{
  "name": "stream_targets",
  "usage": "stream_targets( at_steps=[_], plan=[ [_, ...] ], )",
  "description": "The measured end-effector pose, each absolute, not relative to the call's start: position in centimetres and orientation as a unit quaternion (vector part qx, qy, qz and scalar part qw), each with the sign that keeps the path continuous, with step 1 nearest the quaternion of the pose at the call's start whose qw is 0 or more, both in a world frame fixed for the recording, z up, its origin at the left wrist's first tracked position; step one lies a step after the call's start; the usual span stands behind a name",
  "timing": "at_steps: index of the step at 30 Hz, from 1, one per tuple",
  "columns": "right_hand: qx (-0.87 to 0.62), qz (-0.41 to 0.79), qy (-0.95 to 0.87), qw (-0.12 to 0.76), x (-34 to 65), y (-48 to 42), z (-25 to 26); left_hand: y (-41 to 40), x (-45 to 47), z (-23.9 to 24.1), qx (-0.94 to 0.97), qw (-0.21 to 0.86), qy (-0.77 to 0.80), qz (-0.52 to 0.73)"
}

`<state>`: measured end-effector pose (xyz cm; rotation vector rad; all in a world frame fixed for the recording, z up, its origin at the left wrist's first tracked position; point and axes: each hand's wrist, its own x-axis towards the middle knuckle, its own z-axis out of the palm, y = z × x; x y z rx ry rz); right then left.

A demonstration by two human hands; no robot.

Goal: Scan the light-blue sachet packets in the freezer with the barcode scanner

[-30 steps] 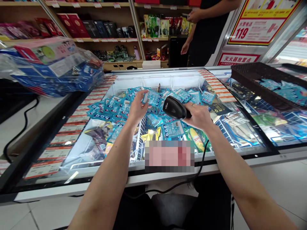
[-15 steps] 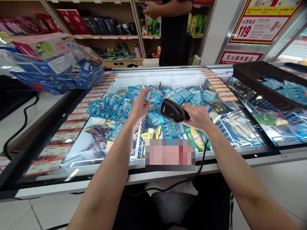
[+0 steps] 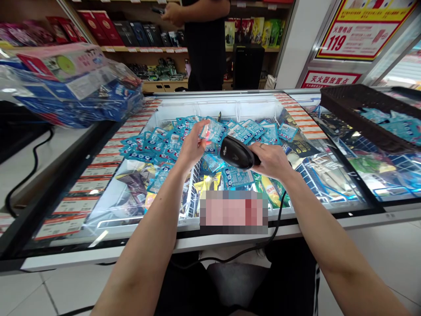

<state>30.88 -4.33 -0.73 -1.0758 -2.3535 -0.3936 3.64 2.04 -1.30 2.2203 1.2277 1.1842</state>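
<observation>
My left hand (image 3: 190, 149) pinches a small blue packet (image 3: 212, 130) and holds it up over the open chest freezer (image 3: 210, 107). A red glow falls on the packet's left part. My right hand (image 3: 271, 160) grips a black barcode scanner (image 3: 235, 153), its head pointing at the packet from close by. A black cable (image 3: 250, 250) runs down from the scanner over the freezer's front edge. Under both hands lies a heap of several like blue packets (image 3: 154, 142).
A plastic-wrapped bundle of boxes (image 3: 72, 87) sits on the freezer's left lid. A dark basket (image 3: 368, 112) with more blue packets rests on the right glass lid. A person in black (image 3: 204, 39) stands by the shelves behind the freezer.
The scanner moved left and closer to the packet, and a red glow now shows on it. The person behind walked from the right to the left along the shelves.
</observation>
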Motion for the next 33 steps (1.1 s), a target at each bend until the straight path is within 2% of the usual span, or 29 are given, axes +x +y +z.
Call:
stream_targets(
  at_steps=[8,15,18,25,33],
  plan=[
    [-0.417,-0.159,-0.856,0.262,31.1,-4.2,-0.9,2.4,3.2,-1.5,0.765,0.14,0.466,0.422],
    [-0.472,-0.182,-0.816,0.281,31.6,-3.7,-1.1,2.4,1.0,-1.6,0.645,-0.039,0.638,0.418],
    [-0.487,-0.18,-0.81,0.274,31.7,-3.6,-1.2,1.5,1.5,-1.2,0.639,-0.107,0.654,0.391],
    [-0.507,-0.164,-0.806,0.259,31.8,-3.6,-1.2,1.3,3.5,-2.3,0.841,-0.051,0.508,0.178],
    [-0.518,-0.157,-0.804,0.246,31.9,-3.3,-1.4,2.1,1.8,-3.2,0.777,-0.104,0.586,0.206]
  ],
)
